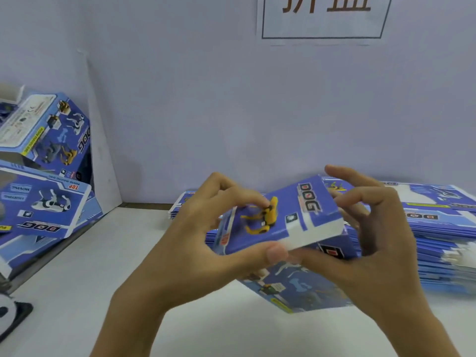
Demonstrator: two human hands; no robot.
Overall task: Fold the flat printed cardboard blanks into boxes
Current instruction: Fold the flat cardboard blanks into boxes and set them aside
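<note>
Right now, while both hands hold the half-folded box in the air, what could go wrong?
1. The left hand and right hand pinch the box mostly with fingertips; hard pressure may dent its panels.
2. The box hangs above the stack of flat blanks; if it slips, it may knock them askew.

Folded boxes (49,161) sit at the counter's (103,253) left. Stacked flat blanks (443,228) lie right, behind the half-folded box (280,217).
</note>
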